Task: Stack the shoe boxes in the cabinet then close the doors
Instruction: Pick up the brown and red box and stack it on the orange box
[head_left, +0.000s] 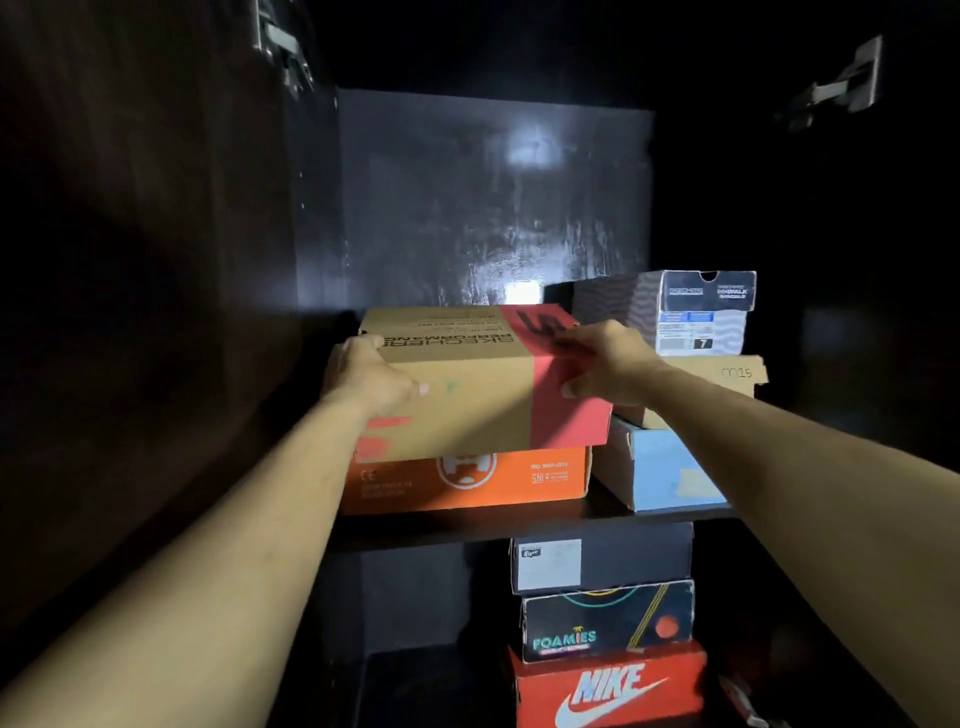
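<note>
We see a matt brown cardboard box (467, 384) with a flat red paper band at its three o'clock end. Under it lies a smooth orange cardboard box (467, 480). The cabinet's back panel (493, 208) is dark, glossy and streaked. At eleven and one o'clock, dull grey metal hinges (280, 41) show. The shelf (467, 525) looks dark and smooth, like laminated wood.

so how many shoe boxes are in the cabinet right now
8: upper shelf, brown-and-red box in both hands, on orange; beside them Skechers, brown, blue. Below: black, Foamies, Nike. More may hide.
</note>
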